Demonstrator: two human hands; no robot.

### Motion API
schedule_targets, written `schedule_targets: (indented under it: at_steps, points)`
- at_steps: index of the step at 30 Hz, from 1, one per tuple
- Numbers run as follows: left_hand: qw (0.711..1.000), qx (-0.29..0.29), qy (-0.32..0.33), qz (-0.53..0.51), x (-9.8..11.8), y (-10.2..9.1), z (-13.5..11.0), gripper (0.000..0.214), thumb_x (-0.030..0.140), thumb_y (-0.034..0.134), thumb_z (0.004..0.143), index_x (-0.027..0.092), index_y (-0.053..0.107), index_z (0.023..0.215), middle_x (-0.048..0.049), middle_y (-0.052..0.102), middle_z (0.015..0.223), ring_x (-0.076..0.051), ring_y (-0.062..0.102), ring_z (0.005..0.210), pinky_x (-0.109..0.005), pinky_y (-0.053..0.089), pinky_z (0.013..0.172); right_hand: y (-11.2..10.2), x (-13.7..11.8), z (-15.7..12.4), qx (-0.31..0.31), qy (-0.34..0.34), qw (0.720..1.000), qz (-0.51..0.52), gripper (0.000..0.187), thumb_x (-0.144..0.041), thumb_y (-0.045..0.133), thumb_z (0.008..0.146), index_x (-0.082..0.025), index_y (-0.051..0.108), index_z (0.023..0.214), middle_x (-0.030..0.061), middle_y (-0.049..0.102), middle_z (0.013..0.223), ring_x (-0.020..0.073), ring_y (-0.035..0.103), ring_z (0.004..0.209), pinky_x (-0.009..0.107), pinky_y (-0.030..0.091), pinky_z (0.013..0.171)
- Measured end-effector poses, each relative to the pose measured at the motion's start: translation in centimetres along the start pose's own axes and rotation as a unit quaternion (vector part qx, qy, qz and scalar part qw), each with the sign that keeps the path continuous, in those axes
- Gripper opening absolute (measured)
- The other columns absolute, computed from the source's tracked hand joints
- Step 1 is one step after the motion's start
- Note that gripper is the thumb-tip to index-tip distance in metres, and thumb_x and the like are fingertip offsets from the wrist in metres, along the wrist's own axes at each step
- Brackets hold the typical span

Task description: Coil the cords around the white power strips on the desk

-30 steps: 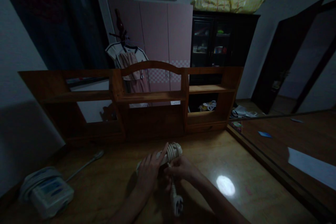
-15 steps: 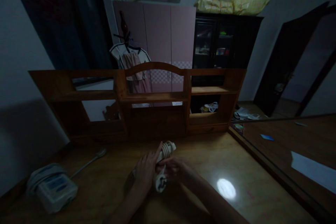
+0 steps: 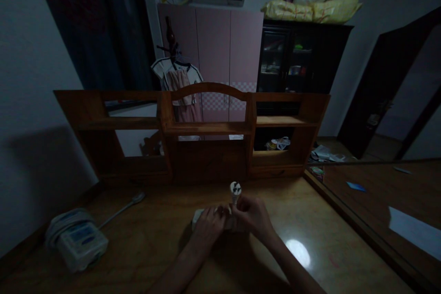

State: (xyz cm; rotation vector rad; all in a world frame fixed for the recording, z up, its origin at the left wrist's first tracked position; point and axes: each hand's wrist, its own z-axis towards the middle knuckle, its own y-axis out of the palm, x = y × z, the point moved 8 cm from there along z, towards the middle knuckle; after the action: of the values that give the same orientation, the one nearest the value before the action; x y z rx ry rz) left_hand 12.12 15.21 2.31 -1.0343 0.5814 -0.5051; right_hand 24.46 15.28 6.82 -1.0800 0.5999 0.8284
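Note:
A white power strip (image 3: 197,216) lies on the wooden desk in front of me, mostly covered by my hands. My left hand (image 3: 211,221) is closed over its left part, fingers curled on top. My right hand (image 3: 254,217) pinches the cord just below a white plug (image 3: 235,188), whose dark pins point up and toward me. Both hands nearly meet at the middle of the strip. The cord wound round the strip is largely hidden by my fingers.
On the left of the desk (image 3: 151,257) sits a white box-shaped device (image 3: 82,243) with a cord wrapped on it; a white lead (image 3: 119,213) runs from it. A wooden shelf unit (image 3: 206,128) stands at the back. Paper (image 3: 413,229) and a blue card (image 3: 356,187) lie right.
The plug has risen from below my hands to above them. The power strip has turned from slanting to roughly level across. The view has shifted slightly left.

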Motion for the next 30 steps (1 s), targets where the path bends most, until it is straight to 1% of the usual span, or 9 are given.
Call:
schedule_targets:
  at_steps: [4, 7, 9, 12, 15, 20, 22, 26, 30]
  points:
    - [0.998, 0.000, 0.061, 0.033, 1.0, -0.5, 0.0, 0.036, 0.007, 0.047, 0.087, 0.017, 0.049, 0.121, -0.0097, 0.061, 0.106, -0.024, 0.059, 0.095, -0.038, 0.049, 0.081, 0.0, 1.1, 0.6, -0.008, -0.005, 1.000, 0.017, 0.021, -0.028, 0.063, 0.072, -0.016, 0.055, 0.057, -0.0015, 0.052, 0.061, 0.0113, 0.050, 0.057, 0.020, 0.032, 0.051]
    - [0.995, 0.012, 0.090, 0.028, 1.0, -1.4, 0.0, 0.034, 0.011, 0.048, 0.089, 0.019, 0.048, 0.121, -0.0089, 0.060, 0.107, -0.024, 0.059, 0.097, -0.038, 0.048, 0.084, -0.2, 0.6, 0.9, 0.001, -0.055, 0.997, 0.053, 0.019, -0.026, 0.065, 0.069, -0.016, 0.055, 0.056, 0.0002, 0.053, 0.076, 0.0134, 0.052, 0.071, 0.022, 0.039, 0.063]
    - [0.993, 0.025, 0.109, 0.027, 1.0, -1.9, -0.2, 0.031, 0.012, 0.046, 0.090, 0.018, 0.048, 0.120, -0.0094, 0.060, 0.108, -0.023, 0.058, 0.099, -0.038, 0.046, 0.087, -0.1, 0.5, 1.0, -0.010, -0.063, 0.994, 0.088, 0.021, -0.028, 0.067, 0.069, -0.015, 0.056, 0.056, 0.0015, 0.053, 0.083, 0.0147, 0.054, 0.079, 0.024, 0.041, 0.072]
    - [0.990, 0.037, 0.131, 0.026, 1.0, -2.1, -0.6, 0.027, 0.012, 0.045, 0.090, 0.015, 0.049, 0.116, -0.0099, 0.061, 0.104, -0.023, 0.058, 0.096, -0.037, 0.046, 0.085, 1.1, 1.3, 1.0, -0.073, -0.010, 0.988, 0.138, 0.026, -0.035, 0.068, 0.070, -0.015, 0.058, 0.056, 0.0021, 0.056, 0.081, 0.0146, 0.054, 0.076, 0.024, 0.040, 0.068]
    - [0.990, 0.035, 0.134, 0.017, 1.0, -1.8, -1.0, 0.022, 0.012, 0.046, 0.089, 0.015, 0.052, 0.111, -0.0091, 0.062, 0.099, -0.022, 0.060, 0.090, -0.036, 0.047, 0.078, 2.5, 2.6, 0.6, -0.145, 0.077, 0.970, 0.177, 0.032, -0.042, 0.067, 0.071, -0.014, 0.061, 0.057, -0.0004, 0.054, 0.062, 0.0127, 0.051, 0.063, 0.023, 0.037, 0.059]
    - [0.990, 0.030, 0.134, 0.005, 1.5, -1.7, -1.1, 0.023, 0.014, 0.047, 0.089, 0.015, 0.052, 0.112, -0.0091, 0.063, 0.094, -0.021, 0.060, 0.087, -0.034, 0.045, 0.076, 2.8, 3.8, -0.1, -0.163, 0.168, 0.945, 0.229, 0.029, -0.040, 0.072, 0.066, -0.013, 0.064, 0.057, -0.0011, 0.055, 0.058, 0.0103, 0.046, 0.056, 0.022, 0.033, 0.055]
    - [0.990, 0.023, 0.139, -0.004, 1.8, -1.6, -1.0, 0.024, 0.027, 0.050, 0.090, 0.015, 0.052, 0.111, -0.0090, 0.063, 0.093, -0.022, 0.060, 0.085, -0.034, 0.045, 0.074, 2.7, 4.1, -0.4, -0.164, 0.197, 0.938, 0.233, 0.027, -0.038, 0.073, 0.064, -0.013, 0.066, 0.060, -0.0013, 0.056, 0.057, 0.0095, 0.045, 0.054, 0.022, 0.033, 0.054]
    - [0.990, 0.008, 0.137, -0.040, 2.0, -1.3, -0.7, 0.064, 0.071, 0.047, 0.075, 0.014, 0.055, 0.103, -0.0086, 0.063, 0.089, -0.024, 0.061, 0.078, -0.036, 0.045, 0.070, 3.2, 4.8, -0.8, -0.191, 0.229, 0.924, 0.238, 0.027, -0.037, 0.073, 0.063, -0.012, 0.065, 0.058, -0.0032, 0.050, 0.050, 0.0078, 0.039, 0.048, 0.021, 0.029, 0.049]
    - [0.990, 0.008, 0.127, -0.066, 1.8, -1.3, -0.7, 0.066, 0.075, 0.046, 0.072, 0.015, 0.055, 0.100, -0.0078, 0.063, 0.087, -0.024, 0.062, 0.077, -0.036, 0.044, 0.070, 3.6, 5.7, -0.6, -0.190, 0.221, 0.932, 0.218, 0.032, -0.042, 0.070, 0.067, -0.011, 0.066, 0.060, -0.0019, 0.051, 0.050, 0.0084, 0.040, 0.048, 0.021, 0.028, 0.048]
